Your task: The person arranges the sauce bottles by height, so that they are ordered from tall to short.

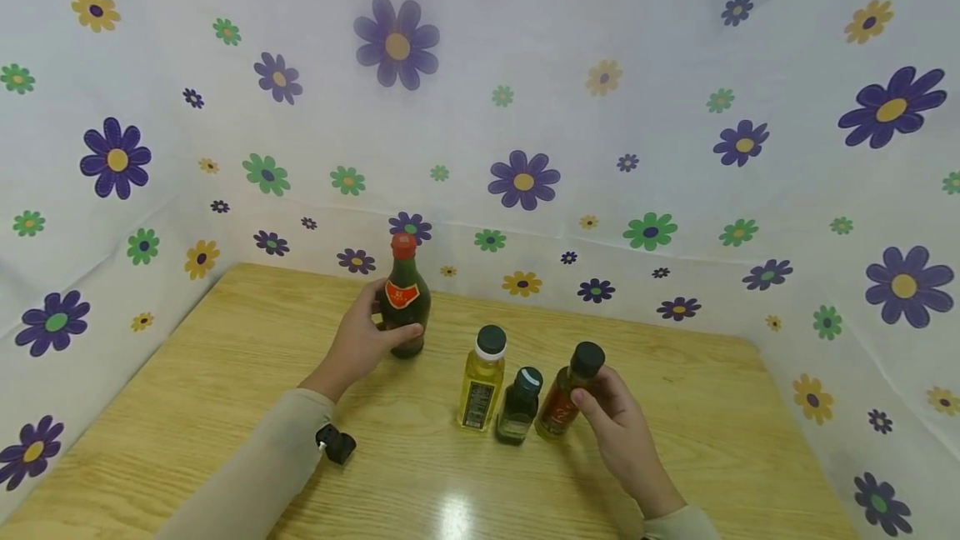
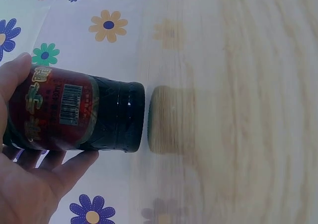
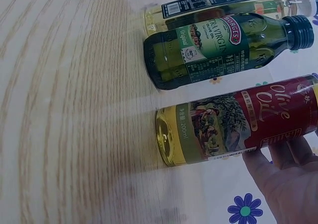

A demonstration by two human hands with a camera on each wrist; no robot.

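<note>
My left hand (image 1: pixel 358 342) grips a dark green glass bottle (image 1: pixel 405 294) with a red cap, fingers behind it and thumb across the front. In the left wrist view a sliver of gap shows between the bottle's base and its reflection, so it seems just off the table. On the right, my right hand (image 1: pixel 624 433) holds an olive oil bottle (image 3: pixel 223 124) with a red label and black cap, leaning slightly. Left of it stands a small green olive oil bottle (image 3: pixel 218 50). Beside that one is a clear bottle of yellow oil (image 1: pixel 482 382) with a dark green cap.
The wooden table (image 1: pixel 697 407) is glossy and reflects a light near the front. A white flower-print cloth (image 1: pixel 465 107) encloses its back and both sides. A small black device (image 1: pixel 337 445) sits at my left wrist.
</note>
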